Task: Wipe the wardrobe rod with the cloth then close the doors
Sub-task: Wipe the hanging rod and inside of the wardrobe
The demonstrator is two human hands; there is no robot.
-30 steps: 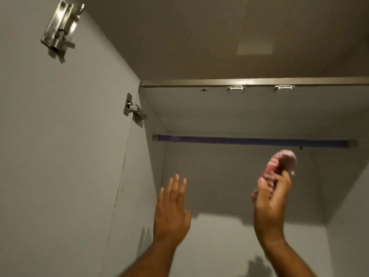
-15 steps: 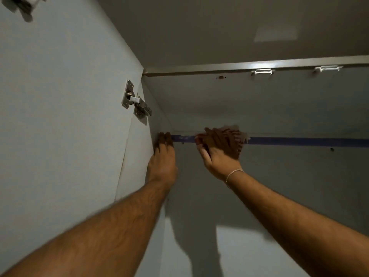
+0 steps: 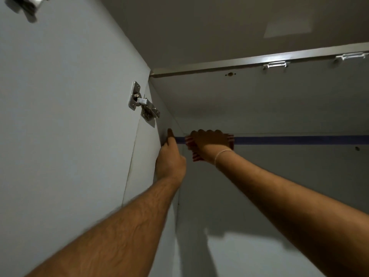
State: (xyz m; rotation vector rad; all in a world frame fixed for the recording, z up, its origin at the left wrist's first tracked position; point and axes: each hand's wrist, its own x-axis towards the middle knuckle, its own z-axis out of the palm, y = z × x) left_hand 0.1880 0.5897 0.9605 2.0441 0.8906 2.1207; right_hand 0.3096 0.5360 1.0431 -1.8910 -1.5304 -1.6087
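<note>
A blue wardrobe rod (image 3: 299,140) runs across the top of the grey wardrobe interior. My right hand (image 3: 209,142) is wrapped over the rod near its left end, with a red-and-white striped cloth (image 3: 194,154) pressed between palm and rod. The cloth shows on both sides of the hand and hangs a little below it. My left hand (image 3: 169,158) lies flat against the wardrobe's left side wall (image 3: 147,156), fingers pointing up to the rod's left end. The open left door (image 3: 60,116) fills the left of the view.
A metal hinge (image 3: 142,104) joins the door to the side wall, and a second hinge (image 3: 26,5) sits at the top left corner. Two small metal brackets (image 3: 275,64) are fixed under the wardrobe's top front edge (image 3: 239,64). The room ceiling is above.
Both arms rose from below the rod. My right hand brought the cloth up and left onto the rod and has closed around it. My left hand went onto the side wall.
</note>
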